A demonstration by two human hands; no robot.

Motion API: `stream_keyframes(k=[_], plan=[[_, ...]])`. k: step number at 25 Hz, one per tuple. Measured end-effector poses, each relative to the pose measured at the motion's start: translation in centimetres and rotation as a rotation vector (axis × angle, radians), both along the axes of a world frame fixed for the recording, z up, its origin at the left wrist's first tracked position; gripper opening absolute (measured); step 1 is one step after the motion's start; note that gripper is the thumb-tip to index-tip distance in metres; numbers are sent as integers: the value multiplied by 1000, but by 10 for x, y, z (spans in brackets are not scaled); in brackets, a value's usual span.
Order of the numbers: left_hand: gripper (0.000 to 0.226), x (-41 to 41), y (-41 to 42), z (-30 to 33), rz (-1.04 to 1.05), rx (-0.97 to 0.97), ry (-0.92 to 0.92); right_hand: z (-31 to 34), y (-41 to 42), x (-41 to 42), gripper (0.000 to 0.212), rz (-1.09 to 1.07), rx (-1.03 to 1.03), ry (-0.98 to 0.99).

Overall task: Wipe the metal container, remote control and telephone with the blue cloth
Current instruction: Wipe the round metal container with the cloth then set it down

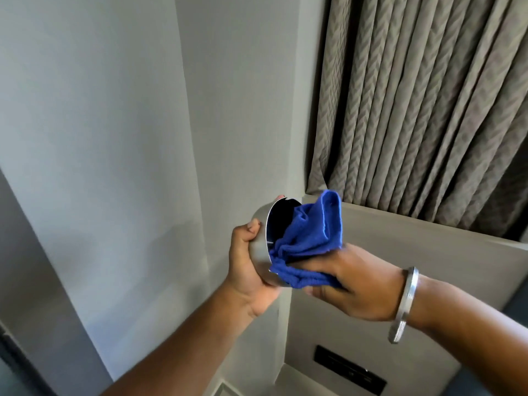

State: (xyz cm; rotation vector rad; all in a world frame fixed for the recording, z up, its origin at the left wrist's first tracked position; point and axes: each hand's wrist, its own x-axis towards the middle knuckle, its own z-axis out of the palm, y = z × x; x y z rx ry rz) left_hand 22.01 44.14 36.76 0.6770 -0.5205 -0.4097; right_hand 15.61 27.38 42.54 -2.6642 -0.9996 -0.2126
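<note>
The left hand (251, 270) is cupping the metal container (261, 250) from behind and below, thumb lying over the upper wall and the other fingers wrapped round the far side, one fingertip showing past the top rim. It is tipping the container on its side in mid-air, mouth turned toward the right hand (354, 284), which looks meant to let the cloth reach the inner wall while the palm braces against the push. The right hand is closing its fingers on a bunched part of the blue cloth (308, 238), pressing a lower fold against the rim and into the dark interior while a loose corner is standing up above. A metal bangle (405, 304) is sitting on the right wrist. So the wiping of the first item is probably under way

Behind the hands a grey wall (114, 138), a pale panelled ledge (428, 247) and a patterned curtain (428, 95) are filling the view. The remote control and telephone are not appearing anywhere here. The container's base and most of its inside are being hidden by palm and cloth, and a dark slotted plate (348, 370) low down is too blurred to identify
</note>
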Motion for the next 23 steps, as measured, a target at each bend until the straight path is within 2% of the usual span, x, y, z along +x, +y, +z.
stream_keyframes(k=[1,3,5,7,10,11,13,14,15,16,19,20,21,23], plan=[[75,1,-4,-3,52,37,-17,-5,1,1,17,-1,141,122],[72,4,-10,-10,225,163,-137,-20,9,0,20,-77,549,361],[75,8,-10,-19,381,255,-334,-32,20,0,24,-210,1021,599],[82,15,-5,-33,475,330,-557,-39,29,3,30,-276,1386,837],[87,25,9,-50,685,412,-806,-31,46,19,36,-230,1665,1182],[87,31,16,-52,770,446,-893,-27,52,28,39,-242,1740,1238],[83,48,30,-55,863,527,-981,-22,57,45,44,-302,1909,1198],[81,54,37,-57,829,544,-916,-23,53,50,45,-338,1998,1132],[79,56,43,-59,757,524,-766,-25,44,54,44,-354,2059,1053],[77,58,51,-62,654,445,-539,-28,31,55,41,-350,2083,985],[79,63,71,-65,205,7,268,-51,-13,51,39,-351,2100,911],[88,60,76,-66,40,-96,403,-61,-21,49,40,-371,2108,913],[99,55,82,-66,-90,-155,430,-69,-24,47,41,-402,2108,915],[113,44,84,-68,-289,-230,327,-81,-21,42,43,-455,2070,907]])
